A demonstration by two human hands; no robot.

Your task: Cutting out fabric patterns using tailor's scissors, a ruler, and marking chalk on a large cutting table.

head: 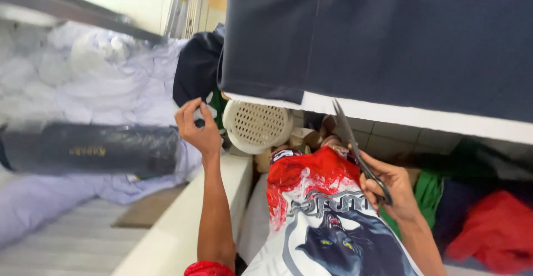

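Saw white cutting table (pixel 422 115) draped with dark navy cloth (pixel 400 37) at 12 o'clock. Right hand (pixel 391 190) clamped on long steel scissors (pixel 358 151), blades together, tips at table edge. Left hand (pixel 199 129) at 9 o'clock pinched small dark object (pixel 200 122).

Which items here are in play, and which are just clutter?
In play: scissors in the right hand; navy fabric on the white table edge; left hand raised beside it.
Lying about: perforated cream basket, dark wrapped roll, white cloth pile, red cloth.

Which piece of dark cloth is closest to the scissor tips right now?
The navy cloth spread flat on the white table, above the scissors; the black bundle lies farther left.
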